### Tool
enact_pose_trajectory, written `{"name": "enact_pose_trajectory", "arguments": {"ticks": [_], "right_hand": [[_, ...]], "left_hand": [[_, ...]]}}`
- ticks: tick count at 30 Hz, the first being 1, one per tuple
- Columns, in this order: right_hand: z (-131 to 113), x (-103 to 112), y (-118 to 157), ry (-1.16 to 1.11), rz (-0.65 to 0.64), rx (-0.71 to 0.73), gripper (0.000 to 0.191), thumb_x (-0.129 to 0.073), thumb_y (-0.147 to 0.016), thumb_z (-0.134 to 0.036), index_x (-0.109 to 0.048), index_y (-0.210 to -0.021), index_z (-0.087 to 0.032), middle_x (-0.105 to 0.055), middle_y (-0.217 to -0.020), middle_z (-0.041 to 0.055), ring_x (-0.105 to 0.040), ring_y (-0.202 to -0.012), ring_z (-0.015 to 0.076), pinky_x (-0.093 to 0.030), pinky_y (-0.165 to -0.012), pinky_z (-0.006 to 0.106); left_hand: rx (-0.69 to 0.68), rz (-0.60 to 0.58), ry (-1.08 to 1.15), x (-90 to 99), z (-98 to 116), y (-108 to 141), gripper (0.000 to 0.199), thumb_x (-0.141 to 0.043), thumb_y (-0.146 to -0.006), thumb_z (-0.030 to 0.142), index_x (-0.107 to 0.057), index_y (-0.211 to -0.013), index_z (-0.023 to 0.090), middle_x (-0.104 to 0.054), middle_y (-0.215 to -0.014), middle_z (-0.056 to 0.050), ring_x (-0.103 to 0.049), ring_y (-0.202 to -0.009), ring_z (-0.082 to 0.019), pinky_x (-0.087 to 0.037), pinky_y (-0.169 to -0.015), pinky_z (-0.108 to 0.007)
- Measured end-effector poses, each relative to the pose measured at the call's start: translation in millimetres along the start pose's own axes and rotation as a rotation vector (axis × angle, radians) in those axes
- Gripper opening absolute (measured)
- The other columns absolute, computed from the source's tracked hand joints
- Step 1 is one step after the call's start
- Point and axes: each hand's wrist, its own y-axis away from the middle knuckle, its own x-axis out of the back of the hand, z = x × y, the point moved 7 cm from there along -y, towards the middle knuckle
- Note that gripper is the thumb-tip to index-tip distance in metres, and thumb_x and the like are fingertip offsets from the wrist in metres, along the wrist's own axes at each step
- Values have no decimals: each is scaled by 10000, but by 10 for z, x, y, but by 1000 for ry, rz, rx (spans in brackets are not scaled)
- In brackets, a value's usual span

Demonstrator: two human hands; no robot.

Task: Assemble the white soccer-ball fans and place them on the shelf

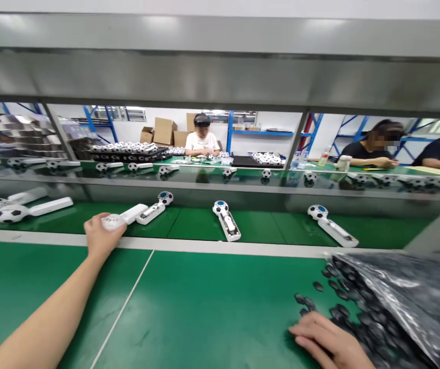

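Observation:
My left hand point(102, 238) is closed round the ball-shaped head of a white device point(133, 212) at the near edge of the green conveyor point(185, 223). The device's white handle points to the right, close to another device point(153, 212) with its handle open. My right hand point(320, 338) lies low at the right, fingers slightly bent and apart, with nothing seen in it. Beside it, small black pieces point(358, 302) spill from a clear plastic bag point(416, 292) onto the green table point(212, 307).
More football-headed devices lie on the conveyor, two at the far left point(10, 212), one in the middle point(226, 221) and one at the right point(333, 225). A metal shelf point(166, 77) spans overhead. Several people sit at a bench beyond.

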Motion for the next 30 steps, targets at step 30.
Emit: {"name": "enact_pose_trajectory", "arguments": {"ticks": [30], "right_hand": [[119, 126, 137, -321, 153, -285, 122, -424, -865, -222, -539, -904, -213, -604, -839, 12, -602, -748, 126, -506, -717, 275]], "left_hand": [[-1099, -956, -18, 531, 2650, 3195, 548, -377, -824, 530, -405, -1259, 198, -564, -1032, -92, -513, -923, -259, -400, -733, -360]]}}
